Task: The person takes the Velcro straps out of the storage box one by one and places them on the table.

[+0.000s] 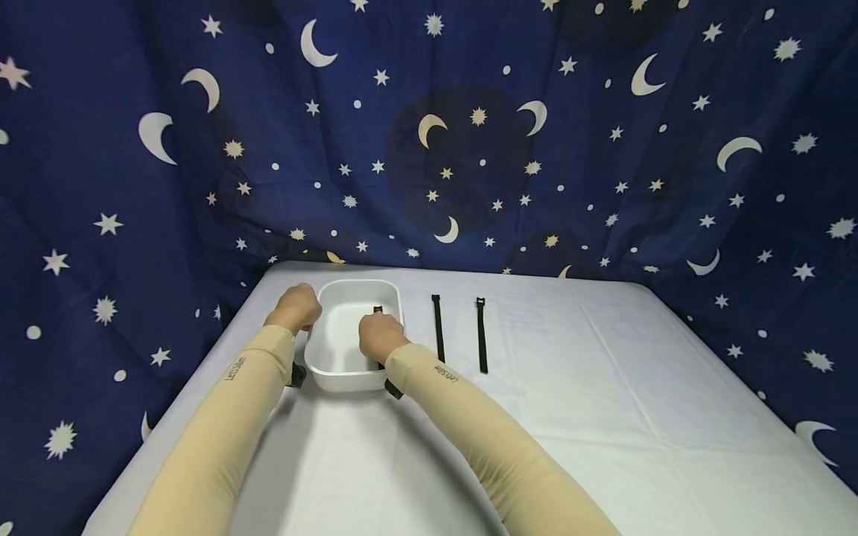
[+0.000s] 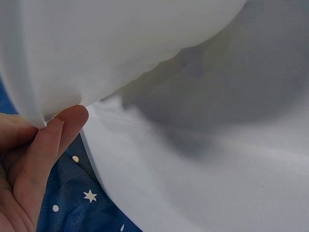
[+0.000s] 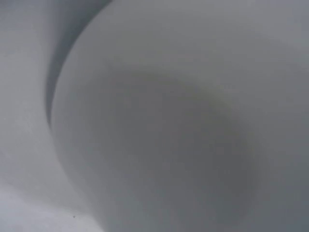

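A white rectangular tub (image 1: 351, 381) with rounded corners stands at the left of the table. My left hand (image 1: 297, 307) grips its left rim; in the left wrist view, the thumb and fingers (image 2: 72, 121) pinch the edge of the tub (image 2: 120, 43). Inside the tub, my right hand (image 1: 380, 336) is curled over a black strap (image 1: 378, 308), and only the strap's buckle end and a bit near the wrist show. The tub's wall (image 3: 159, 145) fills most of the right wrist view and hides the right hand there.
Right of the tub, two more black straps lie lengthwise on the white-covered table: a nearer one (image 1: 438, 320) and a farther one (image 1: 481, 335), each with a buckle at its far end. A dark blue curtain (image 1: 469, 149) with moons and stars hangs behind the table.
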### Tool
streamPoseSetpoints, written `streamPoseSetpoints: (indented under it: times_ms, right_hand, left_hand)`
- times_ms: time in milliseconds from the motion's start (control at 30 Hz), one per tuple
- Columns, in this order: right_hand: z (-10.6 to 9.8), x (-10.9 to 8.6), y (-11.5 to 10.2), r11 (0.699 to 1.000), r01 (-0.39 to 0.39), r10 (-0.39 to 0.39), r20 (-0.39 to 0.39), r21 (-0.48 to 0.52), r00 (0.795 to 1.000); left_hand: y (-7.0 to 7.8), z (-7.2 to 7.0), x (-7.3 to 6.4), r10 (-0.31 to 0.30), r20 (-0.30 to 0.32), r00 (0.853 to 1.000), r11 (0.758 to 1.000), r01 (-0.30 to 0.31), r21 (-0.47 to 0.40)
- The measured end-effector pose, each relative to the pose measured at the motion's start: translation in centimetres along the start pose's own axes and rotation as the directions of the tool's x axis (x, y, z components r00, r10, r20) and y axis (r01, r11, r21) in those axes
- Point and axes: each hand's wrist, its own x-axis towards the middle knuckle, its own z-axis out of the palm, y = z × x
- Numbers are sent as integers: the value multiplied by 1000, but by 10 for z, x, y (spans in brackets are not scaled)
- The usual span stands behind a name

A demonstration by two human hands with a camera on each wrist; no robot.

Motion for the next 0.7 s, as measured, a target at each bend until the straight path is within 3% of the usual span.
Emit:
streamPoseSetpoints:
  times_ms: [300,500,700]
  right_hand:
    - [4,2,1,1000,8,-8,43,-11,999]
    - [5,1,2,999,0,-3,88,33,996]
    - [6,-1,2,998,9,-13,68,57,998]
  left_hand:
    - [-5,2,4,39,-3,999,999,-39,22]
    - [-6,3,4,43,-7,999,999,-43,22]
    - [-5,2,4,27,-8,1000,1000,-27,4]
